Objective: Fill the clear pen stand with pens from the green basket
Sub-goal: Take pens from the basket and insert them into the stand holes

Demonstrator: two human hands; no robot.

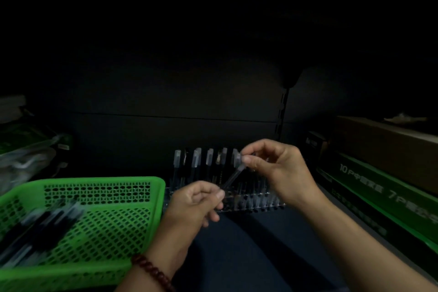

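The right hand (279, 168), raised with fingers curled, pinches the capped top of a clear pen (231, 179); the left hand (196, 206), lower and wearing a bead bracelet (151, 270), pinches its bottom end. The pen slants between them, in front of the stand (263, 204), where capped pens (196, 159) stand upright. The basket (99, 181) at left holds loose pens (40, 227); boxes (379, 187) sit at right
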